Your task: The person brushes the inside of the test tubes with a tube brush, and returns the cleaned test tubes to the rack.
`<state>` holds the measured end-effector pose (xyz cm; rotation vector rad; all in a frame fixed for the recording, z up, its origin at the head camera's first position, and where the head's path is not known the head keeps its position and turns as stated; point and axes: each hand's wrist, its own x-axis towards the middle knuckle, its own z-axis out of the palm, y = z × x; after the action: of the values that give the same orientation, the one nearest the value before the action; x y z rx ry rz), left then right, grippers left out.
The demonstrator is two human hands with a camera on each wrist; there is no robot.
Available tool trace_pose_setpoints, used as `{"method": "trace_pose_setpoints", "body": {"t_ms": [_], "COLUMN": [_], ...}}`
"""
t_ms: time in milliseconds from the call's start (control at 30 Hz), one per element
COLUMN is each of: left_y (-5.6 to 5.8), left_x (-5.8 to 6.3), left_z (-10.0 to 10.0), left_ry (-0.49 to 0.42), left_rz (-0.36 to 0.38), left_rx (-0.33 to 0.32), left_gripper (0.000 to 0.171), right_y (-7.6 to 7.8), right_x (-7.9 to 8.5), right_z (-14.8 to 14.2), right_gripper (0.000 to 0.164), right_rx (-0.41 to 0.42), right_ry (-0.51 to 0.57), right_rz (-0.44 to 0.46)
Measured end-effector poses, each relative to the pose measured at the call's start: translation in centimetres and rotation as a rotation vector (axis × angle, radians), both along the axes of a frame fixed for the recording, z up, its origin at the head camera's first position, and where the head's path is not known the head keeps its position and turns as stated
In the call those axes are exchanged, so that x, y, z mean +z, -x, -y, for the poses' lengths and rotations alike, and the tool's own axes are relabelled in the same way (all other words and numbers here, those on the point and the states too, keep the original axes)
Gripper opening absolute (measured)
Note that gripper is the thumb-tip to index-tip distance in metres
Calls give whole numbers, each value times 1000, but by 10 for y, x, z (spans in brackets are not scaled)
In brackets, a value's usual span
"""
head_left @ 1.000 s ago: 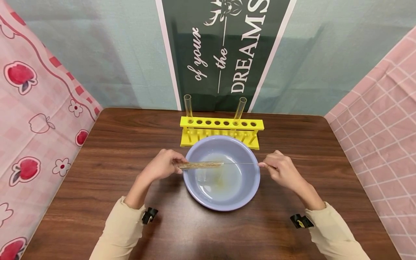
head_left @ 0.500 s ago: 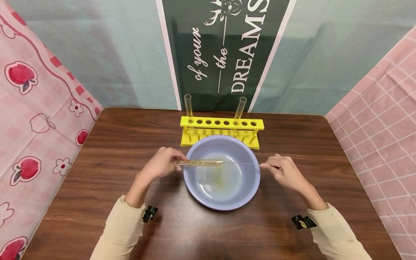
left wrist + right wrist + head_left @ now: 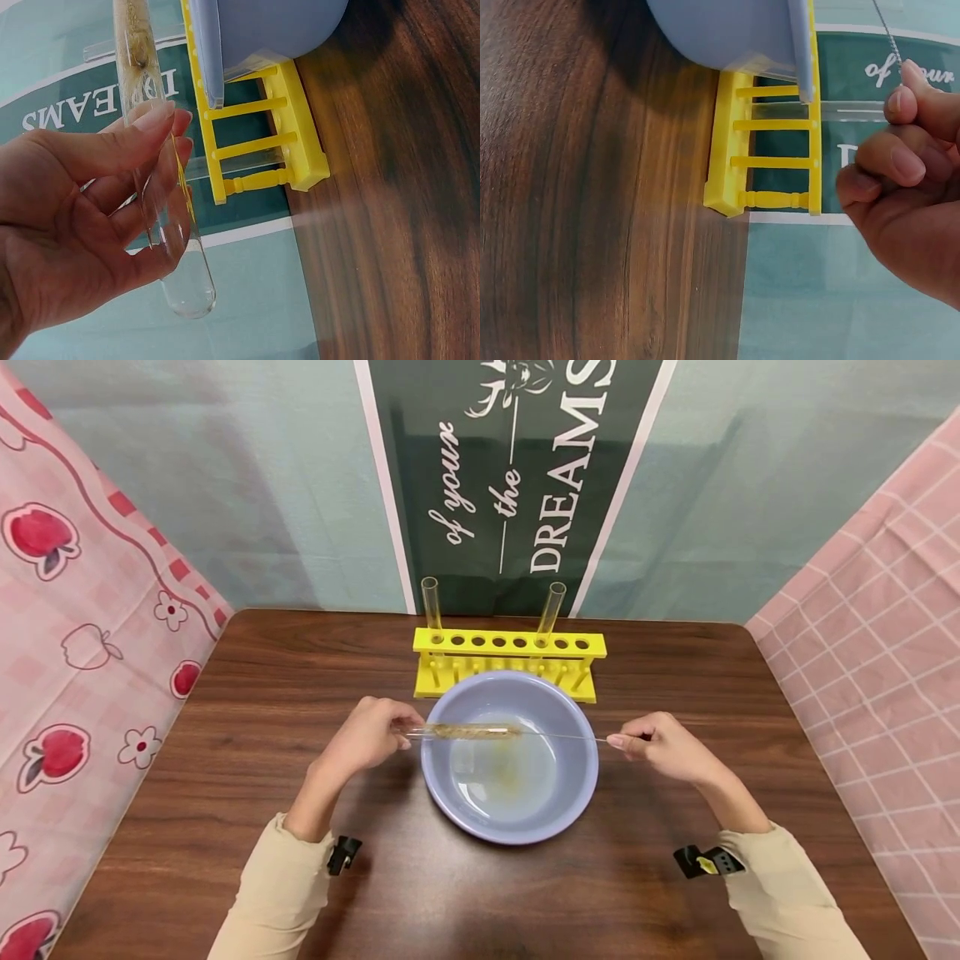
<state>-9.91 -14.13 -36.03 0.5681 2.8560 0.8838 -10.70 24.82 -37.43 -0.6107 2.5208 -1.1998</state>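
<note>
My left hand grips a clear glass test tube near its closed end, fingers curled round it in the left wrist view. The tube lies nearly level above a lavender basin, its mouth toward the right. Inside it sit the tan bristles of a test tube brush, reaching to about the mouth. My right hand pinches the far end of the brush's thin twisted-wire handle between thumb and forefinger, just beyond the basin's right rim. Cloudy, yellowish liquid lies in the basin.
Behind the basin stands a yellow test tube rack, its front partly hidden by the basin. Two glass tubes stand in it, the right one leaning. All rest on a dark wooden table before a printed backdrop.
My right hand has moved slightly right, drawing the brush toward the tube's mouth. My left hand, with the tube, has shifted slightly left and up in view.
</note>
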Motion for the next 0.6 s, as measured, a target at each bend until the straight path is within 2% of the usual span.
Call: {"method": "trace_pose_setpoints", "body": {"t_ms": [133, 333, 467, 600], "left_y": [0, -1, -1, -1], "left_x": [0, 1, 2, 1], "left_z": [1, 6, 8, 11], "left_ry": [-4, -19, -27, -29], "left_rz": [0, 9, -10, -13], "left_rx": [-3, 1, -3, -11], "left_gripper": [24, 23, 23, 23], "right_y": [2, 5, 4, 2], "right_x": [3, 7, 7, 5], "right_z": [-3, -7, -10, -11], "right_gripper": [36, 36, 36, 33], "right_rx": [11, 31, 28, 3], "right_ry": [22, 59, 56, 4], "right_rz": [89, 142, 137, 69]}}
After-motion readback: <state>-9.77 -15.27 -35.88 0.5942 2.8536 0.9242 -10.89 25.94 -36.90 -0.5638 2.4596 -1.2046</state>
